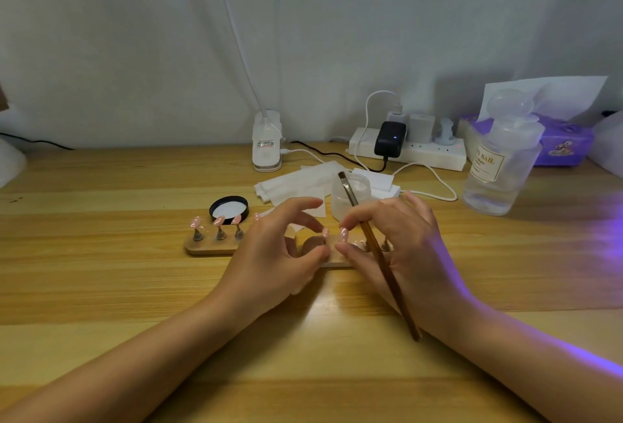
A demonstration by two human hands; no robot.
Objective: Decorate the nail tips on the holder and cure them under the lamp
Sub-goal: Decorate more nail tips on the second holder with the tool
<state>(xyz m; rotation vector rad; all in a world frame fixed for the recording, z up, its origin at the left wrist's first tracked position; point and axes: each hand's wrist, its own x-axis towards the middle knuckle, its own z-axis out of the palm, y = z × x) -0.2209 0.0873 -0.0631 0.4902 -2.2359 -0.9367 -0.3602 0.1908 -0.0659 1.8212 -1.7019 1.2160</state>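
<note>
A long wooden holder [209, 249] lies on the table with pink nail tips [218, 221] on small metal stands. My left hand [273, 254] hovers over its middle, thumb and forefinger pinching a stand with a pink tip [325, 233]. My right hand [404, 240] pinches the neighbouring pink tip [344, 233] between thumb and forefinger, and a brown-handled brush [377, 254] lies gripped across its fingers, bristles pointing up and away. My hands hide the holder's middle and right part.
Behind the holder are a black jar lid [229, 208], a frosted open jar [350, 195], white wipes [296, 183], a clip lamp base [267, 142], a power strip [408, 147] with cables, and a clear bottle [502, 166]. Purple light falls from the right edge.
</note>
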